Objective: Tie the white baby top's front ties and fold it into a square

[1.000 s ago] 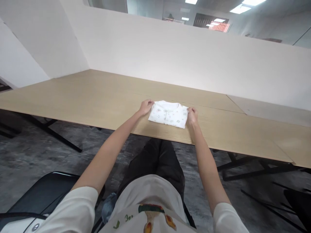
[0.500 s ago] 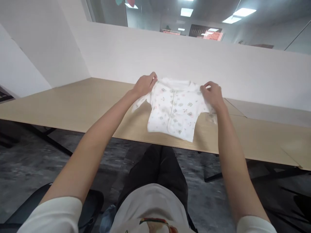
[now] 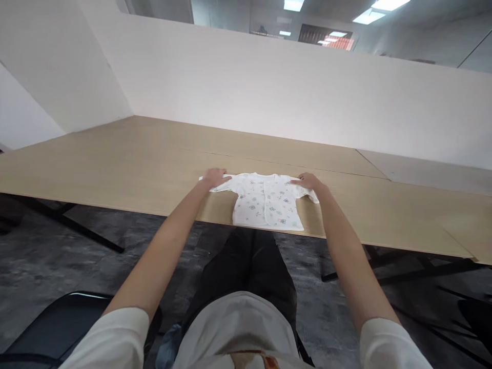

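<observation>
A small white baby shirt with a scattered print and a front placket lies spread on the table, its neckline away from me and its hem by the front edge. My left hand rests flat on the sleeve at the left, thumb apart from the fingers. On the other side, my right hand lies over the upper part of the right sleeve, with its thumb stretched toward the shirt's middle. The cloth beneath each palm is hidden.
The long wooden table runs across the view and meets a white wall topped by glass. A grey panel lies at the back right. A black chair stands at lower left.
The shirt, held up at both shoulders before, has come down flat onto the table. Both hands have lowered toward me, released their pinch and now lie on the sleeves.
</observation>
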Demonstrator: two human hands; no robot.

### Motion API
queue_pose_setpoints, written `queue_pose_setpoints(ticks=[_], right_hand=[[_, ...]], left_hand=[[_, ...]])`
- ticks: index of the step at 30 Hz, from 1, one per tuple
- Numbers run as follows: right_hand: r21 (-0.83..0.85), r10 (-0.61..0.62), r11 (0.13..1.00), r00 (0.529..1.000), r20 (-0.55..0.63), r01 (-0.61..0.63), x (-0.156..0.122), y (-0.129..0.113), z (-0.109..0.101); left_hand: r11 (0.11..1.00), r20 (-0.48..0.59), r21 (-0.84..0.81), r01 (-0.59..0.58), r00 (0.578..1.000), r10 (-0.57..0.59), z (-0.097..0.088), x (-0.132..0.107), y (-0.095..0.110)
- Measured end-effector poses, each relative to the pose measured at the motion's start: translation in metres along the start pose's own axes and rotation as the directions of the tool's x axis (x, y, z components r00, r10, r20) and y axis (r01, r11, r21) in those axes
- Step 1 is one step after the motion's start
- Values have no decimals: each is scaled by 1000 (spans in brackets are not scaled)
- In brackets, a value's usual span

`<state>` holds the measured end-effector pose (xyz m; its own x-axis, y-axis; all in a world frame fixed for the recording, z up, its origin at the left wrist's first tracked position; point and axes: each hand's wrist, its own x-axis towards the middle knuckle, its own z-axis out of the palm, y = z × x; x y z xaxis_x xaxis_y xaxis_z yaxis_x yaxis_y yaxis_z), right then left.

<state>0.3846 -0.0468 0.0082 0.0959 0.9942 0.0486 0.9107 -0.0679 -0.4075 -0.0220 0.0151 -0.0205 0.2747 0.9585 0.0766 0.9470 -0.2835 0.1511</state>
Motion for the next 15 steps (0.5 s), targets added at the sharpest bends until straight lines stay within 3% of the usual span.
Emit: queue_pose_setpoints(ticks=[4, 8, 11, 15], right_hand=[[-31, 19, 999, 975, 222, -12, -9, 33, -26], [-3, 12, 1000, 967, 254, -12, -14, 58, -43], [-27, 9, 1000, 980, 199, -3, -15, 67, -48], [-136, 37, 990, 996, -77, -47, -17, 53, -43]], left_hand=[[998, 15, -1, 65, 998, -65, -12, -11, -41], [992, -30, -6, 129, 991, -129, -18, -19, -56], [986, -65, 42, 159, 986, -156, -19, -18, -50], [991, -150, -55, 123, 980, -130, -33, -16, -16]])
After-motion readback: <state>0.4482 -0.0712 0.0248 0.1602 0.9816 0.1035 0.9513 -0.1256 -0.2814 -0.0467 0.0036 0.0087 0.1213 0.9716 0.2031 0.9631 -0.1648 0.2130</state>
